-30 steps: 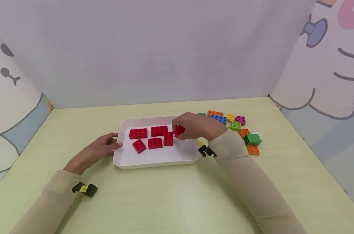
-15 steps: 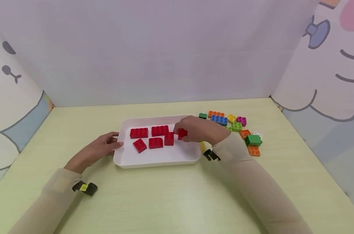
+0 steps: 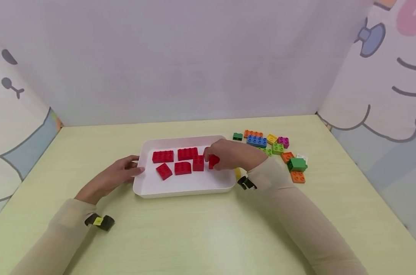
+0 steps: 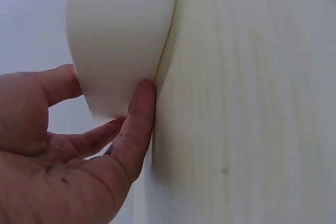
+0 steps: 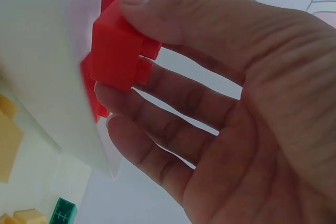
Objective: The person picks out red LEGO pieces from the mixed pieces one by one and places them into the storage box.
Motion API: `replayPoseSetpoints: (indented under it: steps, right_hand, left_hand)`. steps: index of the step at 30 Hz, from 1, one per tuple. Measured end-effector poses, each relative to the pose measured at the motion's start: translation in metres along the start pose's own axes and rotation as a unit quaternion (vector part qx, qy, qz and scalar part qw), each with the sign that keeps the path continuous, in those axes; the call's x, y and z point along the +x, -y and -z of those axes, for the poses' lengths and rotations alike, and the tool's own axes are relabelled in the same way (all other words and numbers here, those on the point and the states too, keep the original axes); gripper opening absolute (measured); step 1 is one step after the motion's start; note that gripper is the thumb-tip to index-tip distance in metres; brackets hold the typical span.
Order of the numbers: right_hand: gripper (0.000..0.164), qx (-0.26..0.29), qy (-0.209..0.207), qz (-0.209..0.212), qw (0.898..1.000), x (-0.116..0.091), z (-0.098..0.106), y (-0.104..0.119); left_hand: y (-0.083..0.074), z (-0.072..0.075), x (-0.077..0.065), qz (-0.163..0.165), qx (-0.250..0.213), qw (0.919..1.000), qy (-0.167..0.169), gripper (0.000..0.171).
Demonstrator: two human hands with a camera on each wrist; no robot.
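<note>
A shallow white tray (image 3: 180, 189) lies on the table, with several red building bricks in it, among them a long brick (image 3: 163, 156) and a curved-top brick (image 3: 182, 168). My left hand (image 3: 116, 175) grips the tray's left end, thumb over the rim; the left wrist view shows fingers (image 4: 139, 114) against the outer wall. Over the tray's right part, my right hand (image 3: 228, 153) pinches a red brick (image 5: 116, 51) between thumb and fingers, right of a small red brick (image 3: 198, 163). The hand partly covers the held brick in the head view.
Loose bricks lie beyond the tray's right end: a blue brick (image 3: 257, 141), an orange brick (image 3: 253, 133), a magenta brick (image 3: 283, 142), a green brick (image 3: 297, 164) and several others. A yellow piece (image 3: 238, 173) sits close to the tray's right wall. A wall (image 3: 194, 76) stands behind the table.
My right hand has shifted slightly right and toward me within the tray, carrying the red brick. The left hand has stayed at the tray's left end.
</note>
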State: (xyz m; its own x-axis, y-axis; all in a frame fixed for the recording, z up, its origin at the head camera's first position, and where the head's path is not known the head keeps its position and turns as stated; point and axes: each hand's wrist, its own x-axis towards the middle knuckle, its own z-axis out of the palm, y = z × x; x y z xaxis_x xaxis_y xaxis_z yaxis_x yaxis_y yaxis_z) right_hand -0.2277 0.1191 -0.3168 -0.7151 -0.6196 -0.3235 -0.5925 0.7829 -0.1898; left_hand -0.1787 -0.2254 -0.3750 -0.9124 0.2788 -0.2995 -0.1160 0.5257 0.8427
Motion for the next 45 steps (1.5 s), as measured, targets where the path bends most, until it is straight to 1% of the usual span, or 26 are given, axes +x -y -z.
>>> replayPoseSetpoints:
  steps: [10,15,23,30,33,35,37,39,40,41,42,43,44,45]
  right_hand:
    - [0.041,0.002,0.019,-0.004,1.000,0.000,-0.006,-0.003]
    - [0.044,0.006,0.023,-0.015,1.000,0.000,-0.007,-0.004]
    - [0.043,0.018,0.031,-0.019,0.999,0.002,-0.011,-0.004]
    - [0.040,0.010,0.028,-0.006,1.000,0.006,-0.011,-0.004]
    - [0.039,0.018,0.021,0.008,1.000,0.007,-0.006,-0.006]
    - [0.036,0.028,0.005,0.022,0.999,0.003,0.002,-0.009]
    - [0.033,0.042,-0.026,0.033,0.998,-0.007,0.013,-0.013]
    - [0.030,0.049,-0.074,0.042,0.995,-0.022,0.025,-0.018]
    - [0.031,0.048,-0.104,0.042,0.992,-0.031,0.031,-0.020]
    - [0.034,0.046,-0.138,0.042,0.989,-0.040,0.035,-0.021]
    - [0.039,0.040,-0.172,0.045,0.983,-0.050,0.039,-0.023]
    - [0.046,0.027,-0.208,0.054,0.976,-0.059,0.041,-0.024]
    - [0.054,0.008,-0.242,0.065,0.968,-0.067,0.042,-0.025]
    - [0.062,-0.011,-0.272,0.077,0.959,-0.075,0.042,-0.026]
  left_hand:
    - [-0.002,0.000,-0.001,-0.002,0.003,1.0000,0.000,0.069]
    - [-0.002,0.000,-0.001,-0.002,0.006,1.0000,-0.001,0.069]
    - [0.000,-0.001,0.001,0.001,0.002,1.0000,0.001,0.070]
    - [0.002,0.000,0.000,-0.003,-0.012,0.9999,0.003,0.070]
    - [0.002,-0.001,0.000,0.001,-0.013,0.9999,-0.002,0.070]
    - [0.002,-0.001,0.000,0.002,-0.013,0.9999,-0.005,0.071]
    - [0.002,-0.001,0.002,0.001,-0.013,0.9999,-0.004,0.071]
    - [0.000,0.000,0.002,-0.004,-0.017,0.9998,-0.005,0.070]
    - [-0.001,0.000,0.001,-0.011,-0.015,0.9998,-0.012,0.069]
    - [-0.003,0.001,0.000,-0.025,-0.006,0.9993,-0.026,0.068]
    - [-0.005,0.002,-0.002,-0.051,0.019,0.9973,-0.048,0.066]
    - [-0.008,0.002,-0.004,-0.087,0.046,0.9923,-0.075,0.064]
    - [-0.012,0.002,-0.007,-0.125,0.085,0.9826,-0.108,0.064]
    - [-0.017,0.001,-0.010,-0.168,0.132,0.9666,-0.142,0.065]
